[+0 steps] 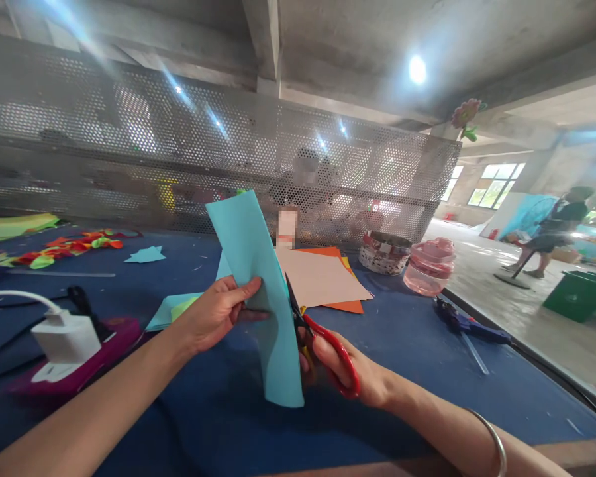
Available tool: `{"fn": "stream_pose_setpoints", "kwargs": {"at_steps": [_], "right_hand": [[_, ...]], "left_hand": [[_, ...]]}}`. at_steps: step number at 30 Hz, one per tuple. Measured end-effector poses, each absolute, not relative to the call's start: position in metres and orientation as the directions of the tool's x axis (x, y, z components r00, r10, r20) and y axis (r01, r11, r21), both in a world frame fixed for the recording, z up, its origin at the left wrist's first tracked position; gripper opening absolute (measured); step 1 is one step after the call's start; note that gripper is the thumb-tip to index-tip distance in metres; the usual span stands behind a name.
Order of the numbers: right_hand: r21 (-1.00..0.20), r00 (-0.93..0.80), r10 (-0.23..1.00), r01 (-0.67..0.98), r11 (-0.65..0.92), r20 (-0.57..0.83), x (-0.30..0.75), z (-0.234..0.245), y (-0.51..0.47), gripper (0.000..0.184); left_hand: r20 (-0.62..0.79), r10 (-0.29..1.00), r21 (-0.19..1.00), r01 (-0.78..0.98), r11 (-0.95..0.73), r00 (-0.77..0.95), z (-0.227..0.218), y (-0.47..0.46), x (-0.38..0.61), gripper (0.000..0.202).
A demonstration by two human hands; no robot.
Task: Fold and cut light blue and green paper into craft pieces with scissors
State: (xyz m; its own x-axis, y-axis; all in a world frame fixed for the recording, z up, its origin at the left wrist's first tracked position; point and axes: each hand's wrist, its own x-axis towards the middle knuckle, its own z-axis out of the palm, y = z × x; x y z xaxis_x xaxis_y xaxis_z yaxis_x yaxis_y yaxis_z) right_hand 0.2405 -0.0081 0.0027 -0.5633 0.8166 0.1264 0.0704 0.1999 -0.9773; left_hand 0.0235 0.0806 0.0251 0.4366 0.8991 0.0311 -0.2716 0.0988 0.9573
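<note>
My left hand (pixel 213 315) pinches a long, curved light blue sheet of paper or craft foam (pixel 251 245), holding it upright above the table. My right hand (pixel 370 377) grips red-handled scissors (pixel 335 351), and their slightly parted metal blades lie at the sheet's right edge. I cannot tell whether the paper sits between the blades. Behind the sheet lie a tan sheet (pixel 318 278) and an orange sheet (pixel 345 303). A metal bangle (pixel 496 440) circles my right wrist.
The dark blue table cover (pixel 377 404) holds a white charger (pixel 64 338), a blue glue gun (pixel 464 324), a pink jar (pixel 430 268), a woven basket (pixel 385 253) and colourful cutouts (pixel 64 248). A perforated metal screen (pixel 228 132) stands behind. A person (pixel 551 228) stands to the right.
</note>
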Motion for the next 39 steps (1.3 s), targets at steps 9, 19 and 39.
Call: {"fn": "stream_pose_setpoints", "kwargs": {"at_steps": [9, 19, 39], "right_hand": [[-0.971, -0.561, 0.798, -0.046, 0.233, 0.218, 0.237, -0.001, -0.004, 0.049], [-0.990, -0.576, 0.805, -0.080, 0.120, 0.144, 0.228, 0.002, 0.005, 0.046], [-0.977, -0.486, 0.850, -0.151, 0.150, 0.206, 0.195, 0.018, 0.026, 0.049]], "left_hand": [[-0.016, 0.889, 0.941, -0.293, 0.167, 0.457, 0.031, 0.076, 0.024, 0.013], [-0.095, 0.939, 0.885, -0.404, 0.231, 0.330, 0.046, 0.081, 0.013, 0.017], [0.004, 0.947, 0.853, -0.495, 0.165, 0.323, 0.039, 0.100, 0.003, 0.018]]}}
